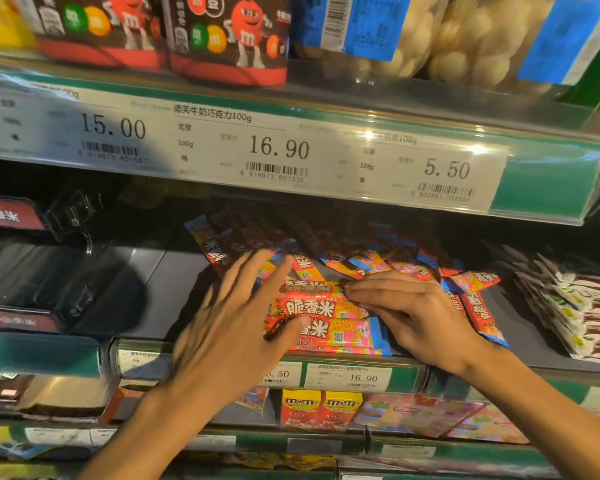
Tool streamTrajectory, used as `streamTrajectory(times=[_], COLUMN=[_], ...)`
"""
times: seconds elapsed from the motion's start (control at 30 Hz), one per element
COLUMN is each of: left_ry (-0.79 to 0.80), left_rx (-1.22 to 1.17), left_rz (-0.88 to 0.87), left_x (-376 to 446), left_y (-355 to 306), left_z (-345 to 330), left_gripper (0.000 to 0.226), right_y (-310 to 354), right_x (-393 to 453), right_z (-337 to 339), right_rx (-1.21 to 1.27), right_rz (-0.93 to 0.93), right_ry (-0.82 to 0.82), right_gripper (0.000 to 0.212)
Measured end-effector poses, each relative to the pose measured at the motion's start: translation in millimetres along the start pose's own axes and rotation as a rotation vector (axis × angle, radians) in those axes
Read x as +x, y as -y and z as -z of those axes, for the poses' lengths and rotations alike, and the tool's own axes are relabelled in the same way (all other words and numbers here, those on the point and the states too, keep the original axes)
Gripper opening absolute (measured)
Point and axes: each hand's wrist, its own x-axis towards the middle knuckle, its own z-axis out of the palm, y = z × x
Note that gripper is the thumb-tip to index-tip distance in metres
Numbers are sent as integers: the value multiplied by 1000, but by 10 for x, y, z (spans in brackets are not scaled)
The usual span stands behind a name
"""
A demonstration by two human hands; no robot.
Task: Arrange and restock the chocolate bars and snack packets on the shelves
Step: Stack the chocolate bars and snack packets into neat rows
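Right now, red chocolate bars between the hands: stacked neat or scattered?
Stacked neat: the red chocolate bars lie flat, parallel, at the shelf front between both hands. Loose bars behind lie scattered.

You have red bars (321,318) stacked flat at the shelf (174,271) front edge; more bars (378,263) lie scattered behind that stack.
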Motion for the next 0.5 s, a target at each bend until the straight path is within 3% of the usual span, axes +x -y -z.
streamTrajectory(times=[0.1,0.23,0.4,0.5], left_ry=[-17,-51,-42,-31], left_rx=[63,101,120,80], left_rz=[-54,-72,-76,-80], left_x=[-5,-25,-24,-26], left_y=[20,23,45,64], left_z=[-28,-52,-31,-11], left_gripper=[63,61,59,60], right_y=[33,132,276,208], right_x=[19,99,495,852], right_z=[44,150,282,221], right_rx=[93,127,210,143], right_rz=[-74,-162,-430,-570], right_ry=[77,166,69,315], right_gripper=[28,36,27,18])
